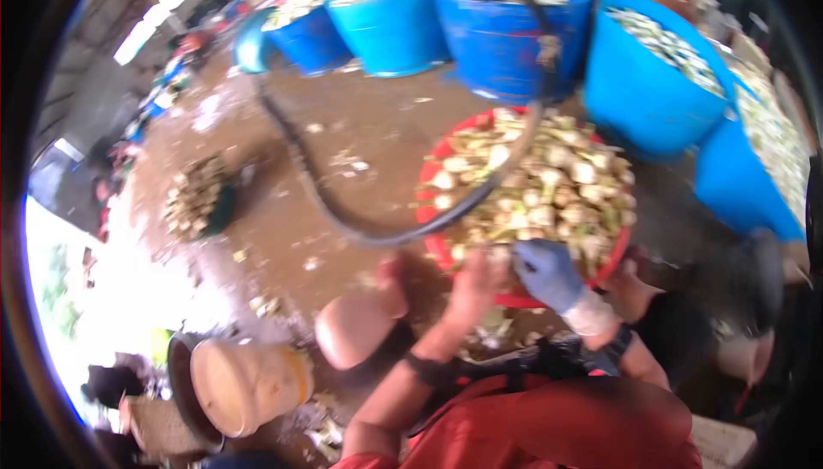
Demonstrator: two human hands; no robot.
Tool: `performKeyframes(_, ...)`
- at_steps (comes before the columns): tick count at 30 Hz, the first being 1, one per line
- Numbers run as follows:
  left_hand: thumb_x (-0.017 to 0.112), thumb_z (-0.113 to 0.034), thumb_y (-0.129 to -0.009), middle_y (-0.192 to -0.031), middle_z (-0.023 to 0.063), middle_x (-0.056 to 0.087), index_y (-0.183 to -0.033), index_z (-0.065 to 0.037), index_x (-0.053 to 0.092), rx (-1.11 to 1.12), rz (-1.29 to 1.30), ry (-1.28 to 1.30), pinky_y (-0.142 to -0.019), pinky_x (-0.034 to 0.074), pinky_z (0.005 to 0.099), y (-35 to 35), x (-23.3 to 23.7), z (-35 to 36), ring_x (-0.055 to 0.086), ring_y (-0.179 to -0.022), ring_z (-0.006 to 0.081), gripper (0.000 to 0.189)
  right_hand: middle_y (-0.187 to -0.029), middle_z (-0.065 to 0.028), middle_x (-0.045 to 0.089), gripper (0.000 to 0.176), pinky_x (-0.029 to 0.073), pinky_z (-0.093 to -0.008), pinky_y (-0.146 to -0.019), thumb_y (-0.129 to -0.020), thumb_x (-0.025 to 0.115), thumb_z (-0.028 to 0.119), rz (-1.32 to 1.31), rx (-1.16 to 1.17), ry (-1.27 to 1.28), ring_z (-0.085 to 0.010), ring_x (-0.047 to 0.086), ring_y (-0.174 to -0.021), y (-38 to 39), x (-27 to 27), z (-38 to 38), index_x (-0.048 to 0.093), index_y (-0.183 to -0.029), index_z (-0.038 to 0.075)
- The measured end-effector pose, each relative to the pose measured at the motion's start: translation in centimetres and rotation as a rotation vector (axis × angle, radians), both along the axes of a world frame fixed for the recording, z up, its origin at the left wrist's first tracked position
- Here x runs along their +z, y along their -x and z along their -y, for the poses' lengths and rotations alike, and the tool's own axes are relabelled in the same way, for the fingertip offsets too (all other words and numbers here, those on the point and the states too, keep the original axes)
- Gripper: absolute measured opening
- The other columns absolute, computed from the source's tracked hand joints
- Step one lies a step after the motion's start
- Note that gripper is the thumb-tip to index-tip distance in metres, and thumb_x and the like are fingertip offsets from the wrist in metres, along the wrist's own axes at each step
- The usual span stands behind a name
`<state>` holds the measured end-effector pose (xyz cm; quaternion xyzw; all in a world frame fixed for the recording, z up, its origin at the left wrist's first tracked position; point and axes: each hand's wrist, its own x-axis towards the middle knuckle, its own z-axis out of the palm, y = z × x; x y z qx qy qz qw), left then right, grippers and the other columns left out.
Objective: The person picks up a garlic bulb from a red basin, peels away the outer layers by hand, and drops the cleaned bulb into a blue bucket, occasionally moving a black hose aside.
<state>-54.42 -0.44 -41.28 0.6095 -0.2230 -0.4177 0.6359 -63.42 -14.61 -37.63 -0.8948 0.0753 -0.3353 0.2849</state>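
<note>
Bare left hand [477, 285] and blue-gloved right hand [549, 273] side by side at near rim of red basin [431, 179], over pale bulbs [557, 186] heaped inside, probably for reach. Grip curled; pinching or not, cannot tell: blurred.

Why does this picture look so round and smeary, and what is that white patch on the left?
Head view: the fisheye lens curves everything, with a dark round border; motion blur smears the bare left hand, the gloved right hand and the vegetables in the red basin; the white patch at the left edge is overexposed daylight, its detail lost.
</note>
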Motion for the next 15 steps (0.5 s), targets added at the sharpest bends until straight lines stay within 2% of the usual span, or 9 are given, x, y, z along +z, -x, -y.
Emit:
performKeyframes(1,0.049,-0.02,-0.094,-0.078,0.0153,0.056,-0.129,0.0,0.04,0.068,0.291,-0.014,-0.061,0.049,0.0359,0.1,-6.6,0.5,0.057,-0.071,0.0171,0.042,-0.061,-0.012,0.053,0.005,0.042,-0.0425,-0.051,-0.071,0.06,0.007,-0.005,0.025,0.072,-0.0332,0.054,-0.057,0.3,-0.6,0.2,0.056,-0.074,0.007)
performKeyframes(2,0.051,-0.021,-0.093,-0.074,0.0195,0.055,-0.13,0.001,0.038,0.09,0.801,-0.064,-0.059,0.048,0.0383,0.7,-3.3,0.0,0.056,-0.065,0.0214,0.045,-0.06,-0.012,0.052,0.009,0.04,-0.043,-0.049,-0.068,0.062,0.008,-0.059,0.022,0.088,-0.033,0.053,-0.055,0.2,-0.7,0.0,0.053,-0.07,0.008)
performKeyframes(3,0.051,-0.019,-0.092,-0.077,0.0192,0.058,-0.132,0.001,0.037,0.188,0.489,0.125,-0.057,0.048,0.039,1.1,-7.8,1.0,0.056,-0.062,0.0249,0.046,-0.061,-0.0128,0.052,0.01,0.039,-0.0447,-0.05,-0.066,0.061,0.007,-0.142,0.031,0.093,-0.0341,0.053,-0.057,0.3,-0.6,-0.1,0.052,-0.07,0.007)
performKeyframes(4,0.052,-0.018,-0.091,-0.077,0.0186,0.059,-0.132,0.0,0.037,0.065,0.455,-0.066,-0.057,0.048,0.0386,1.2,-0.3,-0.2,0.058,-0.062,0.025,0.046,-0.062,-0.0133,0.052,0.009,0.039,-0.0456,-0.052,-0.066,0.06,0.006,-0.143,0.026,0.106,-0.0349,0.053,-0.059,0.1,-1.1,-0.2,0.052,-0.071,0.007)
performKeyframes(5,0.05,-0.017,-0.094,-0.066,0.0076,0.054,-0.131,0.001,0.035,0.043,0.438,-0.103,-0.056,0.046,0.0327,1.2,-0.1,0.0,0.054,-0.061,0.0146,0.044,-0.062,-0.0137,0.052,0.009,0.039,-0.0464,-0.053,-0.065,0.059,0.005,-0.16,0.0,0.126,-0.0358,0.053,-0.06,0.2,-1.6,-0.1,0.052,-0.071,0.007)
performKeyframes(7,0.05,-0.019,-0.094,-0.065,0.0082,0.055,-0.131,-0.001,0.035,0.066,0.457,-0.015,-0.055,0.048,0.0312,1.4,-0.9,0.0,0.057,-0.059,0.0148,0.043,-0.065,-0.0149,0.054,0.01,0.041,-0.0454,-0.054,-0.065,0.058,0.002,-0.214,-0.006,0.122,-0.0363,0.055,-0.063,0.2,-2.4,0.2,0.052,-0.07,0.007)
performKeyframes(9,0.047,-0.021,-0.095,-0.067,0.006,0.055,-0.133,-0.002,0.035,-0.012,0.218,-0.079,-0.054,0.048,0.0282,0.6,-0.5,-0.1,0.058,-0.058,0.0134,0.044,-0.067,-0.0165,0.054,0.008,0.042,-0.043,-0.055,-0.067,0.057,0.0,-0.191,0.011,0.117,-0.0374,0.054,-0.064,0.2,-2.7,0.4,0.054,-0.074,0.004)
performKeyframes(11,0.045,-0.024,-0.096,-0.068,0.0041,0.054,-0.133,-0.003,0.035,0.022,0.111,-0.135,-0.051,0.047,0.0268,0.2,0.1,-0.1,0.057,-0.057,0.0121,0.043,-0.07,-0.0184,0.056,0.009,0.044,-0.039,-0.059,-0.07,0.056,-0.001,-0.149,0.113,-0.215,-0.0382,0.055,-0.066,0.3,-3.4,0.6,0.056,-0.079,0.001)
performKeyframes(15,0.047,-0.021,-0.094,-0.067,0.0136,0.055,-0.123,-0.004,0.041,0.047,0.482,-0.051,-0.055,0.047,0.0384,0.0,-2.7,0.2,0.061,-0.061,0.026,0.034,-0.071,-0.0208,0.055,0.006,0.044,-0.0401,-0.058,-0.072,0.056,0.001,-0.158,0.081,-0.078,-0.0401,0.054,-0.067,0.2,-3.3,0.0,0.057,-0.078,0.0)
